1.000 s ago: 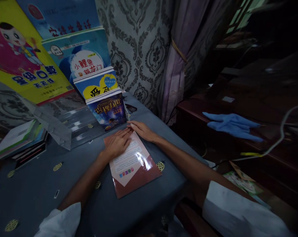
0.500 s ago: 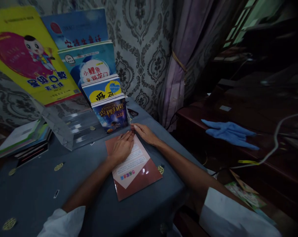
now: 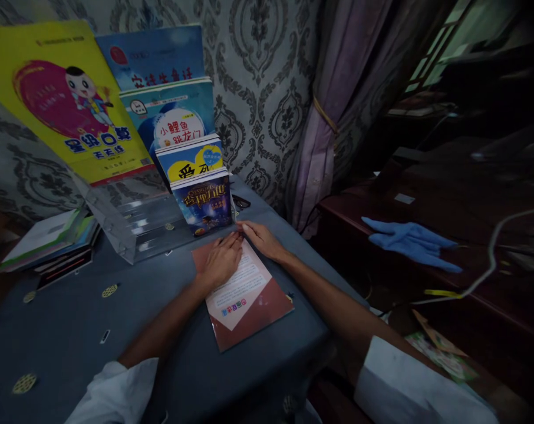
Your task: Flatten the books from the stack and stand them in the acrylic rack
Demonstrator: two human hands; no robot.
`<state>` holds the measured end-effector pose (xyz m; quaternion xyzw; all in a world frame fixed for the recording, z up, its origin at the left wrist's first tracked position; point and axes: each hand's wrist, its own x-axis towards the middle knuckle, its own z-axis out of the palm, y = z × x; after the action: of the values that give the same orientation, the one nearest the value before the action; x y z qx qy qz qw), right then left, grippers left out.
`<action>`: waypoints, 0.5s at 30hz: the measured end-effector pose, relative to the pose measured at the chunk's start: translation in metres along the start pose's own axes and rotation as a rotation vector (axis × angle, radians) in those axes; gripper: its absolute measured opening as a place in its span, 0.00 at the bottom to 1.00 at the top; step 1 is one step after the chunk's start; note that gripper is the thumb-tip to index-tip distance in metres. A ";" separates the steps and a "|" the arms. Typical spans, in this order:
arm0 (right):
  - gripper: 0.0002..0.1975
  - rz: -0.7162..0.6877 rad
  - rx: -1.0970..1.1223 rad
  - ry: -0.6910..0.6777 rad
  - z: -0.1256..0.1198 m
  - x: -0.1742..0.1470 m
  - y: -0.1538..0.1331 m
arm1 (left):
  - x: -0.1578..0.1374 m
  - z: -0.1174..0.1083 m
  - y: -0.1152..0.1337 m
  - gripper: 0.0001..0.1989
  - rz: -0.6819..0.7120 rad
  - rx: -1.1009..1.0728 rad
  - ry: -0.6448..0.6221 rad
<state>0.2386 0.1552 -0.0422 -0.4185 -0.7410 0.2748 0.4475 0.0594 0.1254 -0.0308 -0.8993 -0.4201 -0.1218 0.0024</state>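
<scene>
A thin book (image 3: 258, 312) with a red-brown and pale cover lies flat on the table, its far end under my hands. My left hand (image 3: 224, 257) rests on its cover with the fingers stretched forward. At the book's far right corner lies my right hand (image 3: 261, 238), fingers extended and their tips close to those of the left. Just beyond them a dark blue book (image 3: 204, 203) leans at the front of a clear acrylic rack (image 3: 137, 241). Behind it in the rack stand a blue and yellow book (image 3: 191, 159), a teal book (image 3: 174, 121) and a blue book (image 3: 161, 56).
A large yellow workbook (image 3: 41, 88) stands at the rack's left. More books (image 3: 50, 244) are stacked on the table's left. Dark glasses (image 3: 241, 202) lie behind the rack. On the dark red furniture at right are a blue glove (image 3: 411, 241) and a white cable (image 3: 492, 253).
The view has shifted slightly, so the rack and books appear a little further right. Both hands stay at the far end of the flat book, almost unmoved.
</scene>
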 end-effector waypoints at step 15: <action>0.29 -0.010 -0.113 -0.080 -0.004 -0.001 -0.009 | -0.008 -0.012 0.010 0.21 0.164 -0.065 -0.082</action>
<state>0.2388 0.1502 -0.0334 -0.4280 -0.7747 0.2468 0.3946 0.0594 0.1111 -0.0202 -0.9344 -0.3408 -0.0980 -0.0340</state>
